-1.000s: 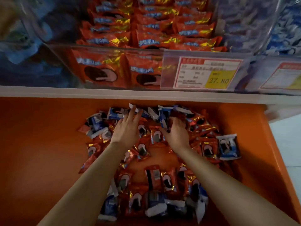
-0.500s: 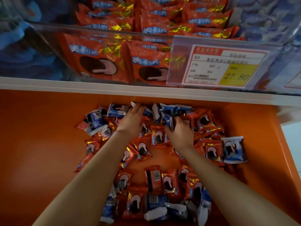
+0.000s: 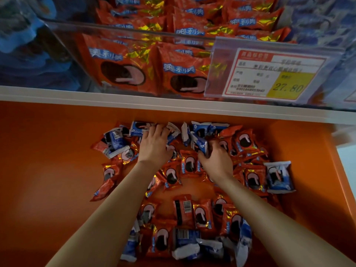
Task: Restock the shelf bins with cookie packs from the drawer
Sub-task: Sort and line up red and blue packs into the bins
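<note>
An orange drawer holds a loose pile of red cookie packs and blue cookie packs. My left hand lies on the far packs, its fingers curling round a blue pack. My right hand grips another blue pack lifted slightly off the pile. Above the drawer, a clear shelf bin is stacked with red packs.
A price tag reading 27.80 hangs on the bin's front at right. Bins with blue packs flank the red one. A white shelf edge runs over the drawer. The drawer's left part is bare orange floor.
Both hands have closed on blue packs at the far side of the pile; the right hand's fingers curled round one and lifted it. The view has moved closer to the shelf.
</note>
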The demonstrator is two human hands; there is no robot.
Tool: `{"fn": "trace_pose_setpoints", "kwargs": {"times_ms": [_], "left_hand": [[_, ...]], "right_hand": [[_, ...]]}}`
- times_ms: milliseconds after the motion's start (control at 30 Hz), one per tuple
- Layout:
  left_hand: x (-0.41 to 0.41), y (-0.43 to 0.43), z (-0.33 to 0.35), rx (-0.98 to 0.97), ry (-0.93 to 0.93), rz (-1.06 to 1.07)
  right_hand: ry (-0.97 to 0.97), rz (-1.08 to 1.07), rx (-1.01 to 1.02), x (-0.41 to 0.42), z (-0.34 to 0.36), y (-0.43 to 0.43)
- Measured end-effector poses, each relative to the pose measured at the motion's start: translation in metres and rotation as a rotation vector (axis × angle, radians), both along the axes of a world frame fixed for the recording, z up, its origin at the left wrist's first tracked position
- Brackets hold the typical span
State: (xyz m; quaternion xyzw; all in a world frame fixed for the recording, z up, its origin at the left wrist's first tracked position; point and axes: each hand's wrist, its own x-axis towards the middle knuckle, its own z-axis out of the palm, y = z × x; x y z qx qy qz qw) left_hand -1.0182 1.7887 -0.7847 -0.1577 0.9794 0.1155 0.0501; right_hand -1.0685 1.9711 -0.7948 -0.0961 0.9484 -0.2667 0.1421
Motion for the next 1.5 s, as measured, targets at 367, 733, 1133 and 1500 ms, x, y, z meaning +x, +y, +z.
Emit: {"fn": "trace_pose_setpoints", "kwargs": {"times_ms": [367, 733, 1133, 1500], "left_hand": [[-0.007, -0.002, 0.001, -0.072, -0.04, -0.051], [0.02, 0.004, 0.05, 0.045, -0.063, -0.069], [0.058, 0.04, 0.147, 0.464, -0.084, -0.039], [0.085, 0.065, 0.235, 0.49, 0.001, -0.138]], "right_hand": [[-0.05, 0.007, -0.065, -0.006, 0.01, -0.002], [-0.24, 0.158, -0.126, 0.007, 0.052, 0.013], [-0.524, -0.101, -0.609, 0.048, 0.134, 0.042], [-0.488, -0.127, -0.749, 0.085, 0.216, 0.075]]}}
